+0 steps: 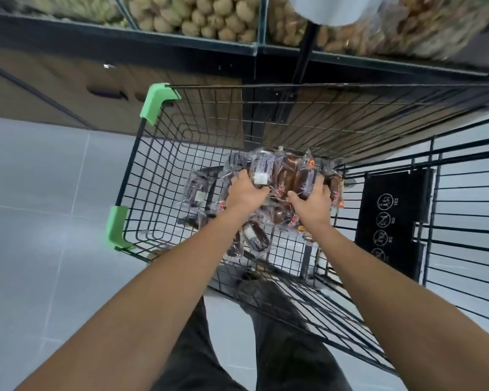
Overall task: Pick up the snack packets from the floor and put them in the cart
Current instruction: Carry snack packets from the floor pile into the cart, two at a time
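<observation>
Grey floor tiles (pixel 34 193) run under a black wire cart (pixel 158 153) with green corner guards (pixel 160 101), parked against a shelf (pixel 181 38) of bagged goods. Both arms reach down inside the cart. The left hand (pixel 244 190) and right hand (pixel 312 200) clasp a bundle of snack packets (pixel 283 172) between them, fingers curled around its sides. More loose packets (pixel 254 238) lie on the cart's bottom, just beneath the hands
</observation>
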The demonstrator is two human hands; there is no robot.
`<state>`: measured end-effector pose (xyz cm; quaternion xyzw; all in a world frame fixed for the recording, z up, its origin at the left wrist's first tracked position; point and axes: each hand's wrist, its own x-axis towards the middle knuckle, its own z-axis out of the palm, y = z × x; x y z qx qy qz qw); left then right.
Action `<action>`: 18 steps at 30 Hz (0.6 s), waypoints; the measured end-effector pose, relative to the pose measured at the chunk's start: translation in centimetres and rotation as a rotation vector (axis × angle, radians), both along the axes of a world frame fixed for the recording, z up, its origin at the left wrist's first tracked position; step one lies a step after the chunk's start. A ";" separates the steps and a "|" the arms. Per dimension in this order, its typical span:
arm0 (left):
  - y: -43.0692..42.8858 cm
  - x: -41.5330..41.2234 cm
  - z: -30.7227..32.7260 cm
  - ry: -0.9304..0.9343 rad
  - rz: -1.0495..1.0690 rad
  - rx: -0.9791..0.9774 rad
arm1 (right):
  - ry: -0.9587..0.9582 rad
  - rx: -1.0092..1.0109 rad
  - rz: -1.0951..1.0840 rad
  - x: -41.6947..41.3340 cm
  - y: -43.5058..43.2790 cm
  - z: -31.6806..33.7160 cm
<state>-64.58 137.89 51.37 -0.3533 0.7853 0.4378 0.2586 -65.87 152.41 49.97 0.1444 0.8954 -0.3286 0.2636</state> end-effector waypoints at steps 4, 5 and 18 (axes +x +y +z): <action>-2.3 1.1 1.4 0.030 0.010 0.024 | 0.014 0.025 0.048 0.4 -1.2 2.6; -3.0 1.3 2.2 0.045 0.021 0.035 | 0.004 0.017 0.061 0.4 -1.9 3.4; -21.3 9.0 14.2 0.416 0.177 0.009 | 0.033 -0.254 0.401 3.6 -23.0 13.3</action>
